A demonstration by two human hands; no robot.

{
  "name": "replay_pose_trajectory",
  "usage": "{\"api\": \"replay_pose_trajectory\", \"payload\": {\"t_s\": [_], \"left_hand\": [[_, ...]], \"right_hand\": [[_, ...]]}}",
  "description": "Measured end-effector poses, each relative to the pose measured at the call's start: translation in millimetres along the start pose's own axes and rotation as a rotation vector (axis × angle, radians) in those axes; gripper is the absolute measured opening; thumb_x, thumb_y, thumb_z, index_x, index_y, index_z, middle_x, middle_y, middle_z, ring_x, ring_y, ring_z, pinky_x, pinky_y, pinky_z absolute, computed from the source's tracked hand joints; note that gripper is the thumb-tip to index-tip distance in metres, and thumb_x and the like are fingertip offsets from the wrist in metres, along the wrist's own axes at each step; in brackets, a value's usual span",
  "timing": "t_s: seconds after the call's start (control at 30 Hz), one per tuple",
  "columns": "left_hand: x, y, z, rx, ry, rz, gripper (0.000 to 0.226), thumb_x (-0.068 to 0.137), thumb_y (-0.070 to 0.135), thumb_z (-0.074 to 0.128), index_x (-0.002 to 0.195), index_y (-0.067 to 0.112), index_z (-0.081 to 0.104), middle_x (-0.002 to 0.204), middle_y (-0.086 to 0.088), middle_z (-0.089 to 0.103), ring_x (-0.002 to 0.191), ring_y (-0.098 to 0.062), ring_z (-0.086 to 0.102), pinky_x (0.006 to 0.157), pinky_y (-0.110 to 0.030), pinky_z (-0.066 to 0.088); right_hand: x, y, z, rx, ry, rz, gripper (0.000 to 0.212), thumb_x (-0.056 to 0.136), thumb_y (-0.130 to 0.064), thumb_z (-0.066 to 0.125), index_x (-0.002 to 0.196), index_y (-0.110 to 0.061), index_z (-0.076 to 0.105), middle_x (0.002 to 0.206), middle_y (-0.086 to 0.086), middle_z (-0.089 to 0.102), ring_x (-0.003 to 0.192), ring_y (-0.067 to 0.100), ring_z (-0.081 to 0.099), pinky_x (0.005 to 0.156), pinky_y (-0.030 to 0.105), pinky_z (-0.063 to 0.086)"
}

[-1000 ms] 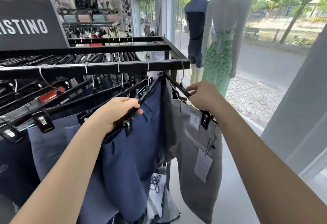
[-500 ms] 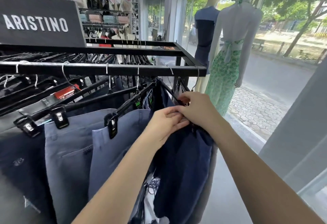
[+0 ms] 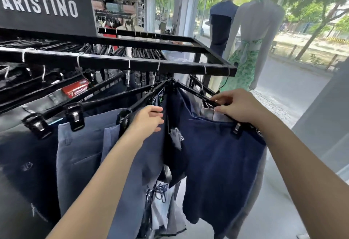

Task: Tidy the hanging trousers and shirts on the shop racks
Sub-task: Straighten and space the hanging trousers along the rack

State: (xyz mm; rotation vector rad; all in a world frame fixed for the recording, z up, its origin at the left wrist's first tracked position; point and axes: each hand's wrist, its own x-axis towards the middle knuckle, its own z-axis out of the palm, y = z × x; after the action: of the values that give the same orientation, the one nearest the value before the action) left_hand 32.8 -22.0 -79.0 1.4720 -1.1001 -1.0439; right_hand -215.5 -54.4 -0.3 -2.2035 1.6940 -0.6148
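Currently both hands are up at the right end of the black rack [image 3: 120, 63], where the trousers hang from clip hangers. Right hand [image 3: 239, 106] pinches the bar of the black hanger [image 3: 196, 93] carrying the navy trousers [image 3: 221, 159], fingers curled around it, with grey trousers [image 3: 207, 113] just behind. Left hand [image 3: 149, 118] rests against the waistband of the blue-grey trousers [image 3: 139, 163], fingers loosely bent and not clamped on anything, just beside that hanger's clip [image 3: 122, 118]. A paper tag [image 3: 176, 136] dangles in the gap between the two pairs. More trousers hang to the left. Behind the rack: ARISTINO sign [image 3: 41, 6], and two mannequins [image 3: 253, 40] at the window.
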Motion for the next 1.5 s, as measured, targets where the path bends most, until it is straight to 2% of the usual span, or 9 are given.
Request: {"api": "replay_pose_trajectory", "payload": {"t_s": [0.27,0.37,0.5,0.67,0.8,1.0,1.23,1.33,1.5], "left_hand": [[-6,33,52,-0.073,-0.185,-0.122,0.036,0.094,0.041,0.053,0.112,0.011,0.062,0.117,-0.005,0.064,0.104,-0.02,0.064,0.093,-0.039,0.052],[-9,50,70,0.18,-0.154,-0.031,0.045,0.076,0.062,0.065,0.099,0.023,0.066,0.1,0.003,0.062,0.091,-0.014,0.059,0.085,-0.035,0.051],[-11,62,79,0.374,-0.144,-0.025,0.034,0.075,0.049,0.069,0.088,0.017,0.07,0.082,-0.003,0.06,0.068,-0.016,0.052,0.07,-0.031,0.048],[-3,63,67,0.519,-0.045,-0.005,0.037,0.071,0.037,0.058,0.083,0.004,0.07,0.075,-0.009,0.062,0.069,-0.026,0.056,0.068,-0.031,0.045],[-6,65,63,0.507,-0.059,-0.031,0.016,0.085,0.015,0.06,0.08,0.005,0.072,0.087,-0.017,0.069,0.081,-0.028,0.062,0.079,-0.036,0.048],[-15,72,68,0.457,-0.076,-0.128,0.02,0.088,0.018,0.061,0.075,0.008,0.071,0.058,-0.009,0.068,0.039,-0.016,0.06,0.038,-0.022,0.046],[-8,72,72,0.466,-0.002,-0.074,0.019,0.087,0.023,0.064,0.084,0.01,0.077,0.089,-0.008,0.075,0.066,-0.018,0.06,0.064,-0.027,0.049],[-1,79,70,0.244,0.033,-0.102,0.018,0.087,0.018,0.062,0.08,0.006,0.073,0.084,-0.008,0.073,0.063,-0.016,0.062,0.064,-0.027,0.052],[22,108,71,-0.031,0.065,-0.073,0.014,0.091,0.007,0.054,0.082,0.0,0.063,0.065,-0.007,0.068,0.064,-0.014,0.065,0.074,-0.024,0.054]], "right_hand": [[-9,-11,-8,0.118,-0.178,-0.04,0.026,0.098,-0.036,0.05,0.115,-0.036,0.069,0.1,-0.02,0.072,0.109,0.032,0.063,0.097,0.035,0.048],[-9,2,-11,0.268,-0.057,-0.04,0.02,0.091,-0.027,0.064,0.109,-0.03,0.073,0.102,-0.015,0.073,0.102,0.007,0.066,0.102,0.032,0.048],[-1,32,-14,0.413,0.148,0.128,0.019,0.089,-0.013,0.061,0.1,-0.018,0.075,0.105,-0.001,0.073,0.097,0.013,0.066,0.095,0.037,0.054],[-11,29,-18,0.645,-0.19,0.166,0.028,0.1,-0.012,0.051,0.117,0.007,0.059,0.091,0.009,0.064,0.071,0.012,0.063,0.076,0.029,0.057],[-8,18,-19,1.017,-0.447,0.189,0.047,0.103,-0.044,0.039,0.127,-0.005,0.05,0.118,0.031,0.058,0.1,0.036,0.066,0.093,0.044,0.055],[3,20,-20,0.902,-0.561,0.11,0.059,0.101,-0.054,0.03,0.132,-0.008,0.049,0.13,0.03,0.051,0.112,0.039,0.061,0.102,0.049,0.047],[-2,16,-14,0.675,-0.321,0.073,0.06,0.102,-0.049,0.028,0.112,-0.005,0.067,0.09,0.001,0.061,0.087,0.023,0.066,0.074,0.029,0.056],[-4,12,-14,0.644,-0.259,0.086,0.057,0.102,-0.044,0.029,0.108,-0.003,0.069,0.076,-0.003,0.059,0.11,0.024,0.053,0.074,0.03,0.057],[-9,1,-15,0.289,-0.13,0.012,0.045,0.096,-0.04,0.037,0.082,-0.005,0.062,0.08,0.009,0.064,0.071,0.023,0.059,0.066,0.03,0.051]]}}
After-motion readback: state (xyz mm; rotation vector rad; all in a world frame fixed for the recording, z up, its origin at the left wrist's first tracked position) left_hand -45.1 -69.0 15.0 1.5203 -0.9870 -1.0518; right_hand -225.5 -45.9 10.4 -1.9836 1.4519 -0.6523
